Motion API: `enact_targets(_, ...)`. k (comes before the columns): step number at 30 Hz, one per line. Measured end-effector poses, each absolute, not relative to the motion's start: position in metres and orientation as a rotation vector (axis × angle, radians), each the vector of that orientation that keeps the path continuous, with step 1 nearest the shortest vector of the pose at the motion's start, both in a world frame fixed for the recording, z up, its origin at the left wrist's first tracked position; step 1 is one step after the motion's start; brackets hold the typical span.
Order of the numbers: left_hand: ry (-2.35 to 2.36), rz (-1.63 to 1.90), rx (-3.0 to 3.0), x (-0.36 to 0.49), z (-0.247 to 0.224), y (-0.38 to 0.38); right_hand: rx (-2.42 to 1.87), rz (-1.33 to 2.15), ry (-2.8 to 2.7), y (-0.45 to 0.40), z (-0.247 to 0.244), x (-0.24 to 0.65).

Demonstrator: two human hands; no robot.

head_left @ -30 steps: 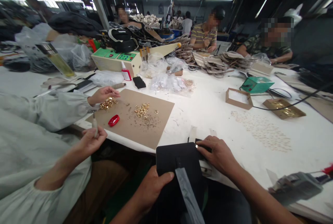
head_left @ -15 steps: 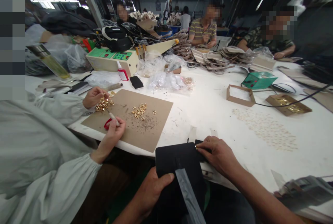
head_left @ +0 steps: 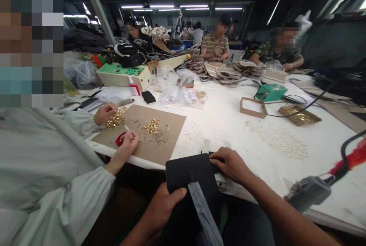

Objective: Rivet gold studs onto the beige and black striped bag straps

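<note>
A flat black leather-like piece with rounded corners lies tilted over the table's near edge. A grey strip, perhaps a wrapped strap, hangs down its face from a small dark tab. My left hand grips the left side of the black piece, thumb on top. At its upper right corner my right hand is closed, thumb and forefinger pinching a tiny gold-coloured metal piece. The fingers largely cover that piece, so its exact kind is hidden.
A co-worker's hands on the left hold a pale-handled tool over brown cardboard bearing gold rings. Rightward are small scattered pieces, a box of gold parts, a green device and a grey tool.
The view has shifted slightly, with the background moving left. My hands keep hold of the black piece and the tiny gold piece, which is now more covered by my right fingers.
</note>
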State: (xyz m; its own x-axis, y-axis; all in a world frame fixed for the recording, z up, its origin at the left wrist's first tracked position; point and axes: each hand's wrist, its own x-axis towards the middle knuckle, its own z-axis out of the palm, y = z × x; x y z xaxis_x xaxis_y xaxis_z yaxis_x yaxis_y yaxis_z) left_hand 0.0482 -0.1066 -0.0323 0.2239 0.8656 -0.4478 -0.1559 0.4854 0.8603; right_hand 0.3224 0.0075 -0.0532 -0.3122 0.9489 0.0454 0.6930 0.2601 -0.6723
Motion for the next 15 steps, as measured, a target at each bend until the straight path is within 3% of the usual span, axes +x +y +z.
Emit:
enact_targets(7, 1.174, 0.878, 0.937, 0.047, -0.008, -0.123, -1.483, 0.631, -1.630, -0.053, 0.007, 0.318)
enact_targets(11, 1.276, 0.856, 1.137, 0.061, 0.018, -0.133, -1.281, 0.662, -1.803, -0.116, 0.044, 0.284)
enact_targets(15, 1.237, 0.869, 1.407, 0.094, 0.037, -0.158, -1.340, 0.649, -1.823, -0.156, 0.043, 0.260)
